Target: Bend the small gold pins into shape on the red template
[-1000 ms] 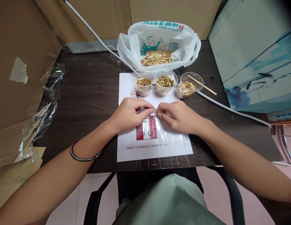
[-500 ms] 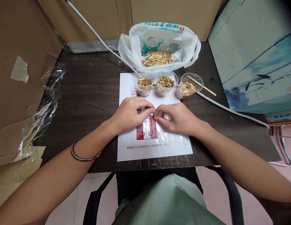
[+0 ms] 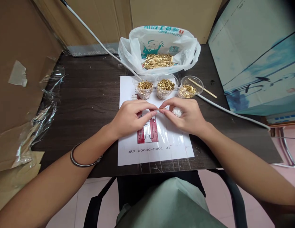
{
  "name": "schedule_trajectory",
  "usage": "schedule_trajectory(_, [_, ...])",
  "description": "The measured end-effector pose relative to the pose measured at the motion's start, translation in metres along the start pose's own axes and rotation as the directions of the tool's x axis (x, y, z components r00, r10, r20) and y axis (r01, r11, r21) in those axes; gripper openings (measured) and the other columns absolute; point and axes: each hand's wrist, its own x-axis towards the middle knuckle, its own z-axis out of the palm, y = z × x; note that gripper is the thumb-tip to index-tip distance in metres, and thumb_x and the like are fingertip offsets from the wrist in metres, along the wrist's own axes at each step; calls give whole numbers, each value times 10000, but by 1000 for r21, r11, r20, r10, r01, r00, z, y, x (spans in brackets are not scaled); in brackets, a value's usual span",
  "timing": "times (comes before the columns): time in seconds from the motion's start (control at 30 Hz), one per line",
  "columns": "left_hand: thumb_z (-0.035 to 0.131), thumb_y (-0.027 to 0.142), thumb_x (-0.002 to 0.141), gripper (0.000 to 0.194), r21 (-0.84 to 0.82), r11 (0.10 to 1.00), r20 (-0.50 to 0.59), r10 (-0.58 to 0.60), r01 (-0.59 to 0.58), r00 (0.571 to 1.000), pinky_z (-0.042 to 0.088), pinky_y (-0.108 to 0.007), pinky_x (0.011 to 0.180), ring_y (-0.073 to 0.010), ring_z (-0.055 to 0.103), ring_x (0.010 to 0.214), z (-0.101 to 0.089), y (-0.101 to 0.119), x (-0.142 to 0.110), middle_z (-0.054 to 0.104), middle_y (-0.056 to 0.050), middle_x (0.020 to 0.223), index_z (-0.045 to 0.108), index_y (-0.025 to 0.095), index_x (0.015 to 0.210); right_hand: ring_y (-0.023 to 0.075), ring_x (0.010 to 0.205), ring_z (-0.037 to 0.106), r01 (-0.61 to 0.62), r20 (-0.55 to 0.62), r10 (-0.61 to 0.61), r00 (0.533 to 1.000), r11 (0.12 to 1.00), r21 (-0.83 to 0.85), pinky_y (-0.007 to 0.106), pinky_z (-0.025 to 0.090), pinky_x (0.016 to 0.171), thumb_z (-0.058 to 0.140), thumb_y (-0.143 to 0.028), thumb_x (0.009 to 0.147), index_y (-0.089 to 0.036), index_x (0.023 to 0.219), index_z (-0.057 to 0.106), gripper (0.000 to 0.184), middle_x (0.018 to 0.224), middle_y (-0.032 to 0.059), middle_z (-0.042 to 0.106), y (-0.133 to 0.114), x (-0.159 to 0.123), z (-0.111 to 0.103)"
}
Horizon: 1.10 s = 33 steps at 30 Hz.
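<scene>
My left hand (image 3: 131,117) and my right hand (image 3: 189,115) meet fingertip to fingertip over the printed sheet (image 3: 152,158). Pinched between thumb and forefinger of both is a thin brass-coloured pin (image 3: 163,108), lying roughly level. A crumpled white wad (image 3: 177,111) is tucked in the curled fingers of my right hand. Just beyond the hands stand three clear plastic cups: a left cup (image 3: 144,92), a middle cup (image 3: 164,93) and a right cup (image 3: 186,92), each holding small brass-coloured parts. The sheet's red drawing (image 3: 154,130) is partly covered by my left hand.
Behind the cups, a white plastic bag (image 3: 129,53) gapes around many longer brass pins (image 3: 159,61). A thin wooden stick (image 3: 208,91) leans across the right cup's rim. A white cable (image 3: 237,112) crosses the dark table (image 3: 85,95). Cardboard (image 3: 21,104) walls the left.
My right hand has shifted slightly right, and its fingertips have risen off the red drawing. The pin now shows more plainly between both hands. The whole view has tilted slightly.
</scene>
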Motion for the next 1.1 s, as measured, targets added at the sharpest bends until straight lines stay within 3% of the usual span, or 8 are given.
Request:
schedule_trajectory(0.27, [611, 234, 860, 150, -23, 999, -52, 34, -36, 998, 422, -228, 606, -96, 570, 635, -1, 0, -1, 696, -32, 781, 724, 136, 875, 89, 671, 637, 16, -35, -16, 999, 1000, 0, 211, 468, 671, 661, -215, 817, -123, 932, 672, 147, 858, 26, 718, 1, 0, -1])
schedule_trajectory(0.6, [606, 221, 857, 132, -38, 999, -87, 22, -25, 996, 408, -232, 588, -91, 535, 612, 0, 1, -1, 672, -25, 753, 712, 144, 858, 95, 675, 649, 49, -85, -50, 995, 999, -15, 213, 469, 649, 632, -187, 837, -142, 836, 687, 71, 781, 14, 725, 2, 1, -4])
schedule_trajectory(0.83, [601, 215, 859, 150, -40, 998, -130, 32, -37, 991, 414, -244, 592, -100, 544, 615, 0, 3, -1, 660, -42, 729, 715, 118, 846, 75, 628, 604, -1, -127, -3, 992, 1000, -31, 202, 449, 622, 632, -193, 841, -138, 852, 677, 72, 753, 1, 699, -3, 0, 1])
schedule_trajectory(1.1, [575, 200, 879, 164, -49, 996, -98, 66, -71, 993, 441, -236, 632, -102, 571, 658, 0, 2, -2, 671, -33, 747, 722, 131, 857, 69, 618, 592, -18, -101, 19, 995, 1000, 15, 194, 446, 613, 633, -195, 842, -154, 858, 659, 51, 734, -16, 681, -3, -2, 4])
